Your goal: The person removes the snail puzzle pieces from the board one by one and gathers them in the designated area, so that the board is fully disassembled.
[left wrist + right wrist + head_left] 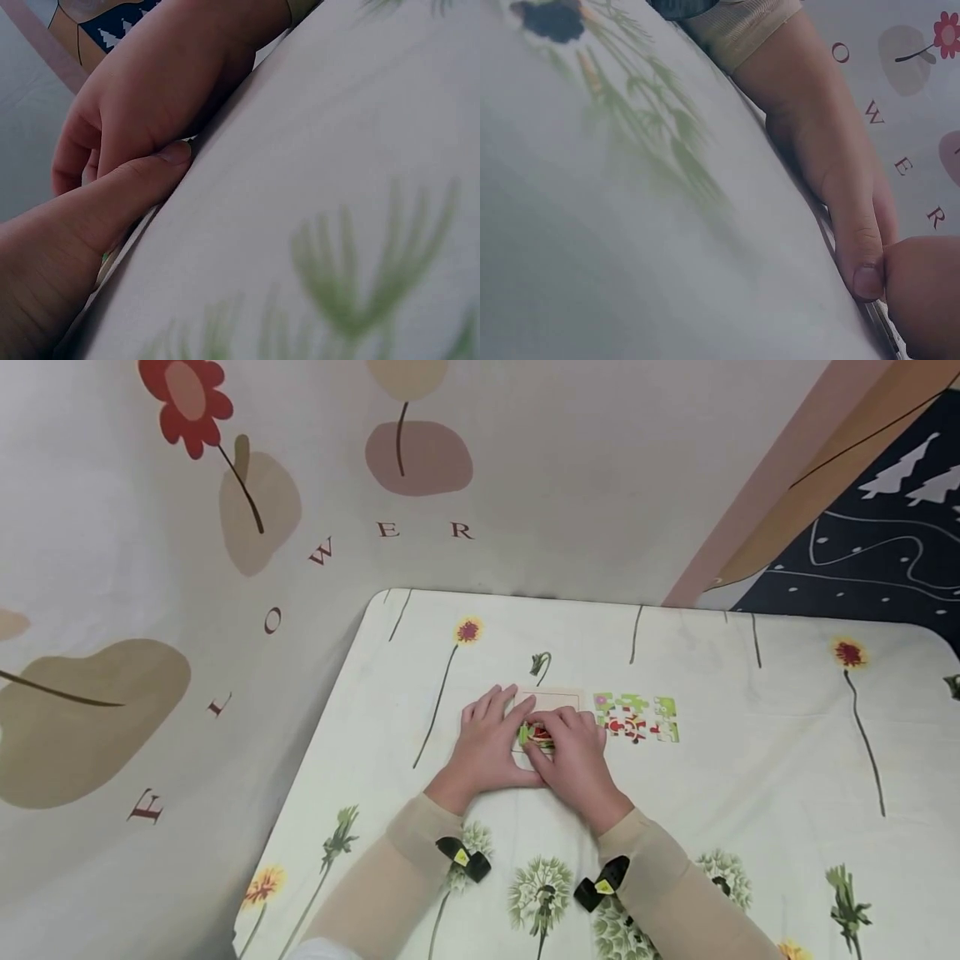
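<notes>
A pale jigsaw tray (pixel 558 696) lies on the table with both hands over it. Some red and green puzzle pieces (pixel 538 733) show at its left part, between the hands. My left hand (pixel 486 743) rests on the tray's left side, its fingers extended and its thumb reaching along the near edge. My right hand (pixel 577 758) bends over the tray, index finger and thumb curled about a puzzle piece there. In the left wrist view the left thumb (pixel 142 180) lies close to the right hand (pixel 165 82); the fingertips and the piece are hidden.
Right of the tray lies a group of loose puzzle pieces (pixel 636 718), green, red and white. A floral cloth (pixel 750 760) covers the table. Behind it hangs a printed fabric (pixel 570 510) with flowers and letters.
</notes>
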`<state>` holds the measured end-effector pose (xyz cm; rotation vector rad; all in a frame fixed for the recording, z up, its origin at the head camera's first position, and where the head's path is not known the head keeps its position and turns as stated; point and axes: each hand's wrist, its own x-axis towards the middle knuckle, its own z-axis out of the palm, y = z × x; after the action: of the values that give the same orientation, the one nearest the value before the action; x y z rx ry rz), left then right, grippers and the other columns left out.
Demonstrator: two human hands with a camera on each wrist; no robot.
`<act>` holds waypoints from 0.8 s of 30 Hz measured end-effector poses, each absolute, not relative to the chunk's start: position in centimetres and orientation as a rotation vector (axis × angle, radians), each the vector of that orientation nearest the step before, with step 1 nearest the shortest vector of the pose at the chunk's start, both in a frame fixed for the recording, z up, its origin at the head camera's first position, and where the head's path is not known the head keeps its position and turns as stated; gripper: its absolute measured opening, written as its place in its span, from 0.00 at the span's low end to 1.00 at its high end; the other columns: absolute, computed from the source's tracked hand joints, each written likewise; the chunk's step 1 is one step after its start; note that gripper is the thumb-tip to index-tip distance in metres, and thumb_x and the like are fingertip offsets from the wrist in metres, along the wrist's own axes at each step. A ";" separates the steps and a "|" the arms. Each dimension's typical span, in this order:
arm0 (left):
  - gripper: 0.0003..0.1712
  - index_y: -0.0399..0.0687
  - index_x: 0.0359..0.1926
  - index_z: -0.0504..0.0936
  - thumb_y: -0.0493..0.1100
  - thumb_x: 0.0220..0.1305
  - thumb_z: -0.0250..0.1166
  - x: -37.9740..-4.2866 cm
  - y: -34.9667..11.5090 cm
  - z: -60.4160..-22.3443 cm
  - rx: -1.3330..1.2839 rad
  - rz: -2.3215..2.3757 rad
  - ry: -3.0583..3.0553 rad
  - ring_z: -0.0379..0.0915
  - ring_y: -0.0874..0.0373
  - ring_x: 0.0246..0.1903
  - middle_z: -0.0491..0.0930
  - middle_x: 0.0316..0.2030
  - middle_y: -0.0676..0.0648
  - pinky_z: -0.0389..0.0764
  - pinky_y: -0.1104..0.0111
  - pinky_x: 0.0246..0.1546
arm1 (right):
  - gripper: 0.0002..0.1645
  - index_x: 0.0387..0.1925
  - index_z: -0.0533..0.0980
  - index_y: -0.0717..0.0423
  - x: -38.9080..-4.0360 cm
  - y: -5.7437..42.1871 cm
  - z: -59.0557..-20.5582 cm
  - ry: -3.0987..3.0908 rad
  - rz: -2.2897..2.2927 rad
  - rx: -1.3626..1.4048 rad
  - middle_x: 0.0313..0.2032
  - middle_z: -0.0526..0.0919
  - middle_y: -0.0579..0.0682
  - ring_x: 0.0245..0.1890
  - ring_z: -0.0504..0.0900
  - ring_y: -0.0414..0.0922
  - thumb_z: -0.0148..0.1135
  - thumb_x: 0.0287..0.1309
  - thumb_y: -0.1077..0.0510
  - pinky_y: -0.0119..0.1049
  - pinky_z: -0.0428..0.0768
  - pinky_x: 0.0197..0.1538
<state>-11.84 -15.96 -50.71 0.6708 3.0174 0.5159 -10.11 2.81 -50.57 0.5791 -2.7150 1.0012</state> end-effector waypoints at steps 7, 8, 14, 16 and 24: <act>0.65 0.59 0.83 0.64 0.78 0.48 0.73 -11.9 -15.9 -50.7 0.669 0.540 3.008 0.44 0.41 0.81 0.53 0.83 0.42 0.55 0.43 0.72 | 0.26 0.61 0.83 0.47 -10.0 3.1 -50.7 -2.657 1.048 0.631 0.52 0.88 0.46 0.49 0.73 0.51 0.79 0.62 0.57 0.58 0.63 0.53; 0.65 0.59 0.83 0.64 0.78 0.47 0.74 -11.9 -15.9 -50.7 0.669 0.546 3.009 0.44 0.41 0.81 0.53 0.82 0.42 0.55 0.43 0.72 | 0.26 0.61 0.83 0.47 -10.0 3.1 -50.7 -2.652 1.052 0.636 0.51 0.88 0.46 0.50 0.73 0.51 0.79 0.62 0.57 0.58 0.63 0.54; 0.67 0.59 0.83 0.64 0.80 0.45 0.74 -11.9 -15.9 -50.7 0.663 0.552 3.013 0.44 0.42 0.81 0.53 0.82 0.42 0.55 0.43 0.72 | 0.28 0.62 0.84 0.49 -9.9 3.3 -50.6 -2.628 1.048 0.650 0.51 0.89 0.48 0.50 0.74 0.51 0.80 0.60 0.58 0.58 0.63 0.53; 0.69 0.59 0.83 0.63 0.83 0.44 0.73 -11.9 -16.0 -50.7 0.658 0.538 3.013 0.43 0.42 0.81 0.52 0.83 0.42 0.55 0.42 0.72 | 0.28 0.61 0.85 0.51 -9.9 3.5 -50.5 -2.611 1.055 0.646 0.51 0.89 0.48 0.50 0.74 0.51 0.81 0.59 0.58 0.59 0.63 0.53; 0.75 0.59 0.84 0.61 0.86 0.40 0.74 -11.9 -15.9 -50.6 0.654 0.517 2.993 0.41 0.42 0.82 0.50 0.83 0.42 0.54 0.42 0.72 | 0.29 0.61 0.85 0.56 -9.6 6.2 -50.9 -2.533 1.109 0.572 0.50 0.90 0.51 0.50 0.75 0.52 0.82 0.57 0.59 0.62 0.61 0.57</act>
<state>-11.90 -15.89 -50.60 0.6535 2.9926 0.5173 -9.60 6.21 -50.94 0.5719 -2.5333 1.1088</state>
